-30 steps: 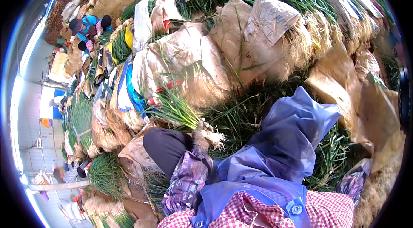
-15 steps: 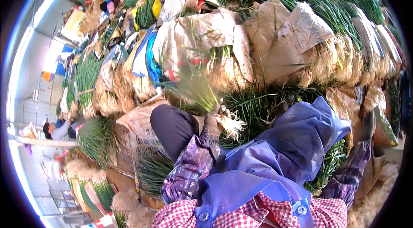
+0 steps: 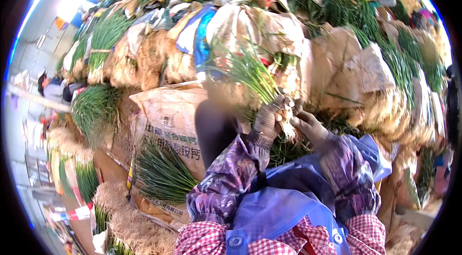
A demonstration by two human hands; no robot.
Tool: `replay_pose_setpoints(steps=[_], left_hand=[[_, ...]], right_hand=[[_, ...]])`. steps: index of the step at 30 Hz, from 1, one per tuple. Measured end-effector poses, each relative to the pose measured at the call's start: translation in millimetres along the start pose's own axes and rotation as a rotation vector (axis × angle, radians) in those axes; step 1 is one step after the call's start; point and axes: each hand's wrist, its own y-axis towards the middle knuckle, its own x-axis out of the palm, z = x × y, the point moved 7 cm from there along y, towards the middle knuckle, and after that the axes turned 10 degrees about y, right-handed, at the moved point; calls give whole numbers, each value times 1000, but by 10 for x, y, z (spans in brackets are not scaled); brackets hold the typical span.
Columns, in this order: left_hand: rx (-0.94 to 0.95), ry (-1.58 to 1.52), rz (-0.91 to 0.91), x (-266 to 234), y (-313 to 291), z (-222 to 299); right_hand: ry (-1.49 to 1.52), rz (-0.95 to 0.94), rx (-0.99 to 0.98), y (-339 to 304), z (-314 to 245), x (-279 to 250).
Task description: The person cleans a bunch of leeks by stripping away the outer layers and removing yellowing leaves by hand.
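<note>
Joining the left hand (image 3: pixel 267 118), the right hand (image 3: pixel 312 129) has come to the slim bunch of long green stalks with white roots (image 3: pixel 260 80), which is in front of the person's body; half a second ago it was away. So both hands are now at the root end. Left fingers are clamped around the lower stalks; right fingers are bent, but whether they pinch I cannot tell. Dark characters are printed on the pale tan woven sack (image 3: pixel 180 98).
</note>
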Motion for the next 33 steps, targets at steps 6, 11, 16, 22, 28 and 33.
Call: replay_pose_setpoints(steps=[6, 11, 16, 22, 28, 33], left_hand=[[127, 47, -20, 81, 50, 622], [491, 281, 88, 116, -94, 1803], [652, 287, 179, -782, -715, 3148], [403, 48, 494, -3455, -2463, 2779], [-13, 12, 1136, -4965, -3856, 357], [14, 218, 1028, -5478, -3988, -488]], right_hand=[[49, -9, 84, -217, -165, -69], [2, 143, -16, 37, -187, -580], [93, 489, 89, 255, 441, -1352], [-113, 417, 379, 431, 1528, -1488], [-408, 244, 581, 558, 1807, -835], [-397, 83, 645, 799, 1901, -689]])
